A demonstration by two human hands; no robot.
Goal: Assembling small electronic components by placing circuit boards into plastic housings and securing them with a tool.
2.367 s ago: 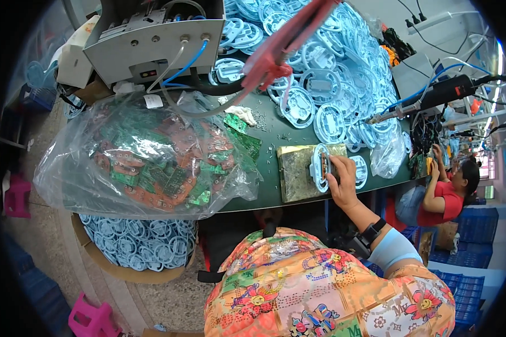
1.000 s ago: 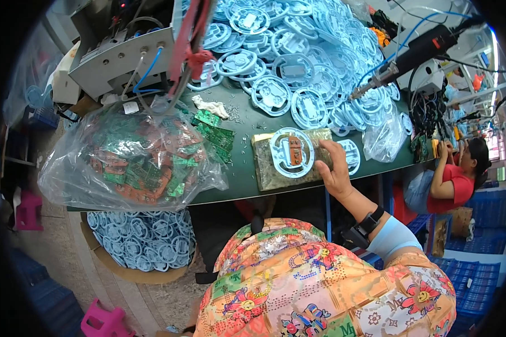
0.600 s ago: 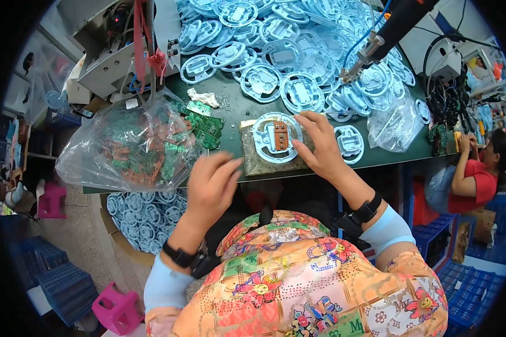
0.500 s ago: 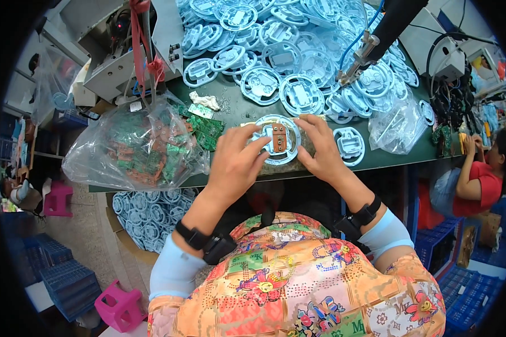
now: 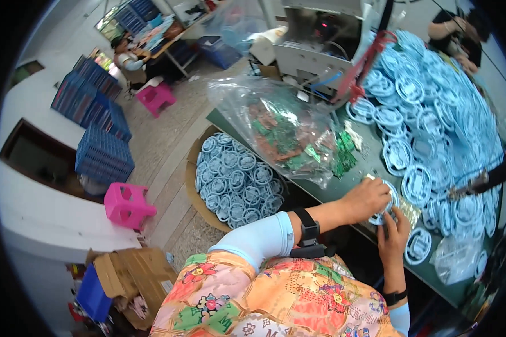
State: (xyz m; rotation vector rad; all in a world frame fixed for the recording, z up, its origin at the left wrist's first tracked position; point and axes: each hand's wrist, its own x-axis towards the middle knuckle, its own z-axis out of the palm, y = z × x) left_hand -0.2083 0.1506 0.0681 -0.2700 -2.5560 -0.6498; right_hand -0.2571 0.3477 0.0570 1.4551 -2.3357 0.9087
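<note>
At the edge of the green worktable [image 5: 320, 191], a round light-blue plastic housing [image 5: 393, 194] sits between my two hands. My left hand [image 5: 367, 199] bends its fingers over the housing's left side and covers much of it. From below, my right hand [image 5: 394, 235] grips the lower rim with thumb and fingers. The brown circuit board inside the housing is hidden by my fingers. Another light-blue housing [image 5: 418, 246] lies just right of my right hand.
A heap of light-blue housings [image 5: 433, 129] covers the far right. Left of my hands lies a clear bag of green and brown circuit boards [image 5: 281, 132]. A carton of housings [image 5: 192, 174] stands below the table. A dark arm with a metal tip [image 5: 469, 188] juts in from the right.
My view has swung left, so the table and hands now appear lower right and tilted. My fingers have closed in around the housing, and the brown board is covered.
</note>
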